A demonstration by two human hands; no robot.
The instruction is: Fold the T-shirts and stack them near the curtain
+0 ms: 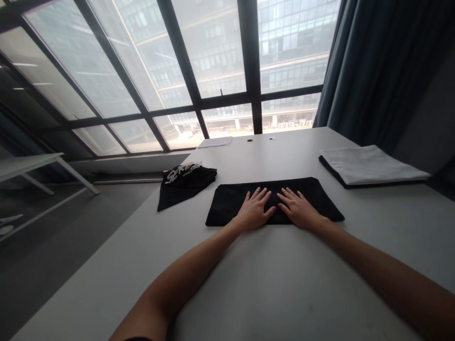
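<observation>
A folded black cloth (227, 203) lies flat as a wide rectangle on the white table (270, 274). My left hand (255, 209) rests palm down on its middle, fingers spread. Beside it, a small gap apart, my right hand (297, 208) is also flat on the cloth with its fingers stretched out. Neither hand grips anything. To the left of the cloth sits a crumpled black garment (186, 184) with white lettering and a little yellow on it.
At the right is a folded stack of white cloth (369, 163) over black cloth. Some white paper (215, 142) lies at the far edge, near round cable holes. Large windows (220, 52) and a dark curtain (377, 71) stand behind. Another white table (28, 163) is at left.
</observation>
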